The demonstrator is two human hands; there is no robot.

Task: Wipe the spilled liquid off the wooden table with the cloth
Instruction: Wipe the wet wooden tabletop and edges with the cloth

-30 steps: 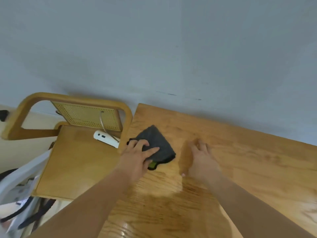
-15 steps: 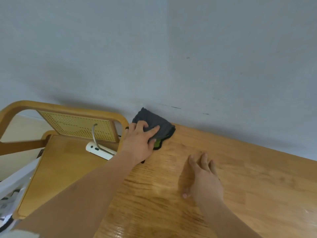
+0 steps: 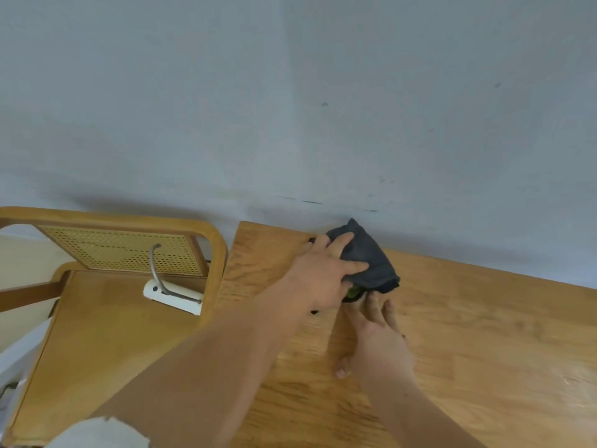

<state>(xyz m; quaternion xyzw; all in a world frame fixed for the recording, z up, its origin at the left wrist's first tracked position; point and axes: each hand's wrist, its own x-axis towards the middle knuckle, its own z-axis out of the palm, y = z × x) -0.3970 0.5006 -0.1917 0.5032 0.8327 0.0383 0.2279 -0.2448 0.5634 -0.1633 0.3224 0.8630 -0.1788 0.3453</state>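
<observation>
Reaching forward, left hand [image 3: 318, 274] presses cloth [image 3: 371, 260]; right hand [image 3: 378, 337] flat on table [image 3: 484, 350].

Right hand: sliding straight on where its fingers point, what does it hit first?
The cloth, lying just ahead of the right hand; its fingertips may already touch it.

Your cloth [image 3: 371, 258] is dark grey and folded into a thick wad, with a bit of green showing at its near corner. It lies flat on the wooden table [image 3: 484, 334] at the far edge of the tabletop, right against the wall and a little in from the far left corner. Your left hand [image 3: 323, 274] rests on its left half with the fingers spread straight; its right half shows uncovered. The tabletop is light varnished wood with clear grain and plank joints.
</observation>
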